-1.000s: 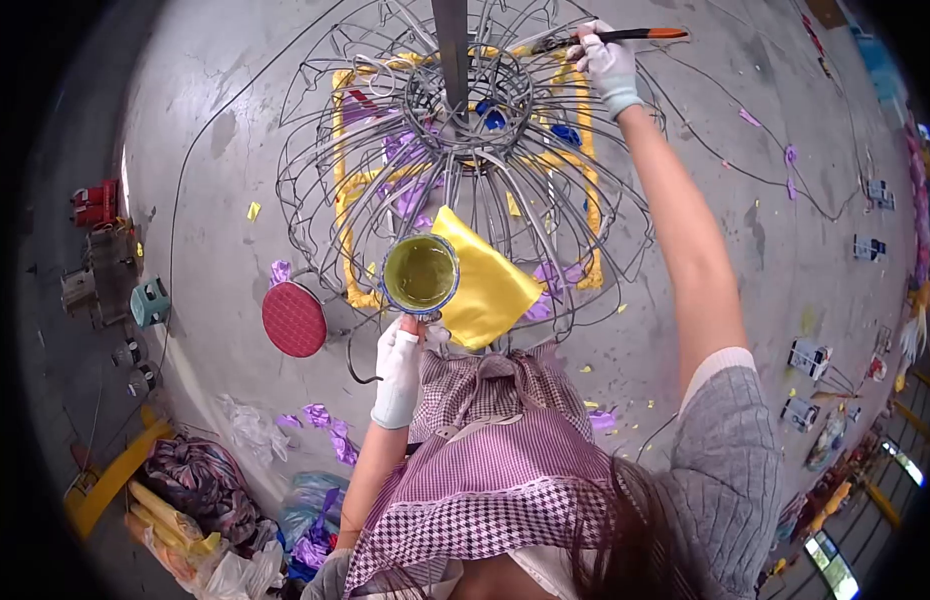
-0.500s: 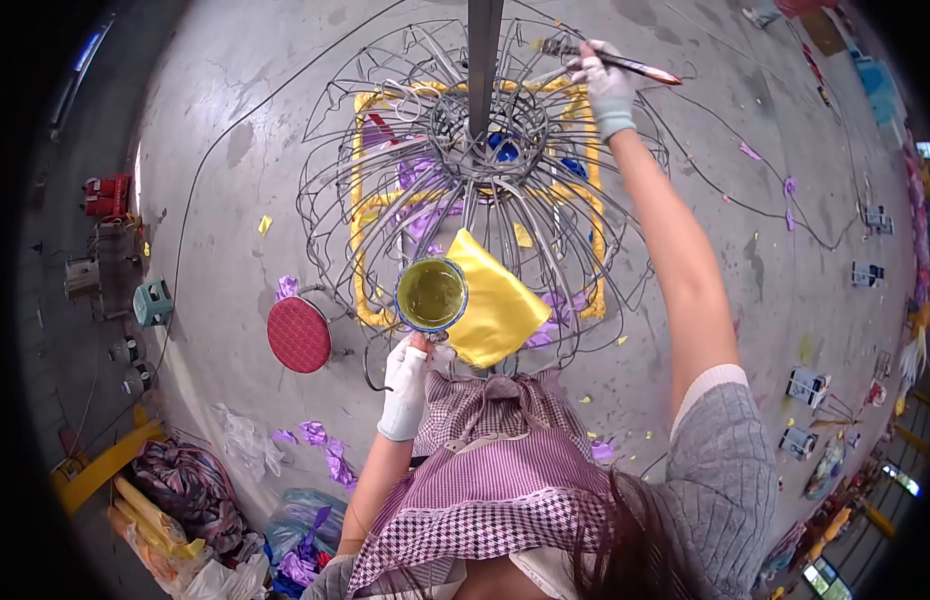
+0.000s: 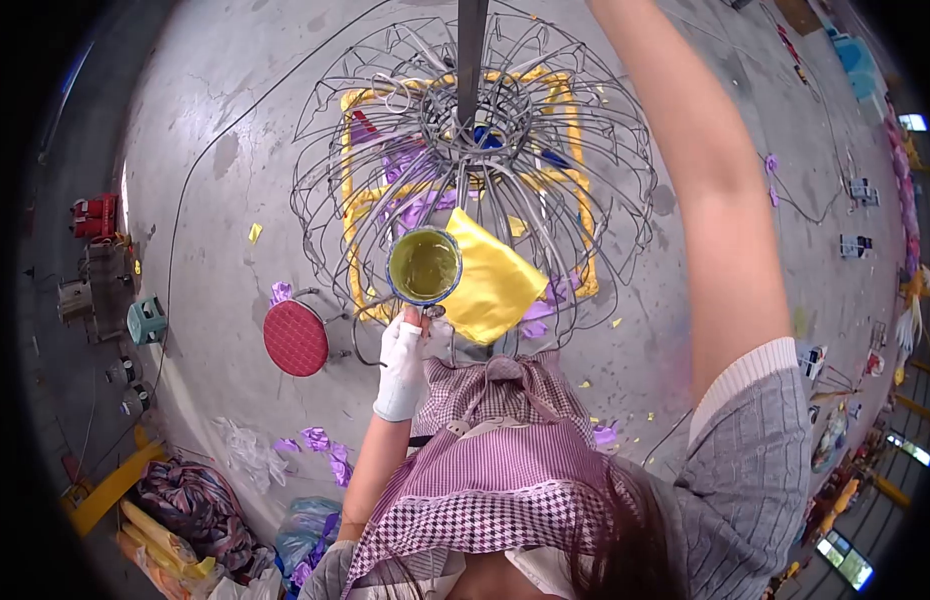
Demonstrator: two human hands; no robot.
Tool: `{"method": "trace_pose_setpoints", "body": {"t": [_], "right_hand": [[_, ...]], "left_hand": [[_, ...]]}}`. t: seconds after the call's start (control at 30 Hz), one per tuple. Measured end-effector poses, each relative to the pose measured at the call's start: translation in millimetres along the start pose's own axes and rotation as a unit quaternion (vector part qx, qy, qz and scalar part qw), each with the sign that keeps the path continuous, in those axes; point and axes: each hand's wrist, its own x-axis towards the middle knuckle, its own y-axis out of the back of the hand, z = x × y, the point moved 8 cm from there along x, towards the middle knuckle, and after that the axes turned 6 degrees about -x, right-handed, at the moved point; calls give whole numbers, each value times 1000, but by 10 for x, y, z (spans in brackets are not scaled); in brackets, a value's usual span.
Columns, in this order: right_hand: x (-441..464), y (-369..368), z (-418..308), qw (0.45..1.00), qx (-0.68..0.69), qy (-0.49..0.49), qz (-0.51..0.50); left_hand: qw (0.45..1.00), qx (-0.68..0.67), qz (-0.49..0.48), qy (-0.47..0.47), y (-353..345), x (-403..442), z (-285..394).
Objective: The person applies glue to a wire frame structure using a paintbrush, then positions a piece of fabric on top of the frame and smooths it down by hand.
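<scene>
My left hand, in a white glove with bare fingertips, is closed round the handle of a mug holding murky yellow-green liquid. Yellow cloth hangs just right of the mug, by the same hand. Beyond them stands a round grey wire frame with a dark upright post at its centre. Of my right arm only the forearm and sleeve show, stretched up past the top edge; the hand is out of the picture, and no brush can be seen.
A yellow-wrapped rectangular frame lies under the wires, among purple scraps. Left of them is a red round stool, with a teal stool farther out. Bundled fabric and plastic bags lie lower left; cans stand at right.
My right hand, which held a brush above the wire frame, has moved up and out of view. My left hand still holds the mug, little moved.
</scene>
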Motion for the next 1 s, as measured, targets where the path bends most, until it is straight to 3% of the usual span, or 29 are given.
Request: {"method": "trace_pose_setpoints", "body": {"t": [0.1, 0.17, 0.2, 0.3, 0.33, 0.4, 0.43, 0.47, 0.53, 0.57, 0.63, 0.67, 0.7, 0.73, 0.77, 0.8, 0.83, 0.87, 0.9, 0.93, 0.97, 1.0], "right_hand": [[-1002, -22, -623, 998, -39, 40, -7], [-2296, -536, -1274, 995, -64, 72, -17], [-2714, -598, -1353, 996, -43, 4, -75], [-3682, -1022, -1326, 958, -186, -119, -182], [-3856, -1142, -1250, 947, -215, -79, -224], [-4140, -1184, -1122, 828, -454, 84, -318], [-4256, -1132, -1061, 820, -475, 121, -294], [-4373, -1060, -907, 751, -557, 104, -340], [-4506, -793, -977, 742, -589, -74, -311], [-4601, -646, -1292, 783, -565, -3, -262], [-4925, -130, -1945, 868, -435, -174, -163], [-5098, -60, -2464, 862, -455, 3, -224], [-5688, 226, -3048, 825, -485, 278, 76], [-5779, 179, -3481, 937, -228, 222, -142], [-6111, 153, -4049, 890, -131, 344, -267], [-6368, 186, -4413, 775, 73, 431, -456], [-6470, 258, -4557, 711, 191, 430, -522], [-6571, 441, -4629, 690, 228, 424, -541], [-6602, 625, -4635, 605, 315, 377, -627], [-6517, 922, -4571, 650, 300, 394, -577], [-6346, 1139, -4281, 764, 305, 138, -551], [-6101, 1309, -4023, 901, 162, 107, -387]], "left_hand": [[999, -25, 1, 40, 66, -29, -3], [998, -34, 2, 52, 97, -12, 31], [999, -22, -9, 45, 85, 5, 56], [997, 21, -60, 39, -63, 42, 53], [996, 26, -73, 48, -128, 43, 7], [992, 21, -109, 61, -291, 16, -97], [990, 19, -126, 65, -367, 8, -134], [987, 19, -140, 70, -410, -32, -164], [984, 18, -161, 72, -469, -91, -171], [983, 16, -167, 72, -476, -138, -170], [982, 8, -175, 65, -506, -227, -176], [984, 14, -168, 62, -504, -302, -171], [985, 19, -162, 59, -505, -367, -174], [985, 21, -158, 62, -477, -429, -211], [986, 1, -158, 50, -458, -470, -226], [986, -21, -159, 40, -444, -506, -251], [986, -44, -157, 31, -429, -556, -305], [986, -68, -152, 22, -414, -629, -384], [987, -72, -143, 24, -389, -673, -504], [986, -98, -131, 12, -347, -698, -592], [985, -122, -121, -2, -316, -746, -668], [985, -128, -116, -7, -328, -823, -729]]}}
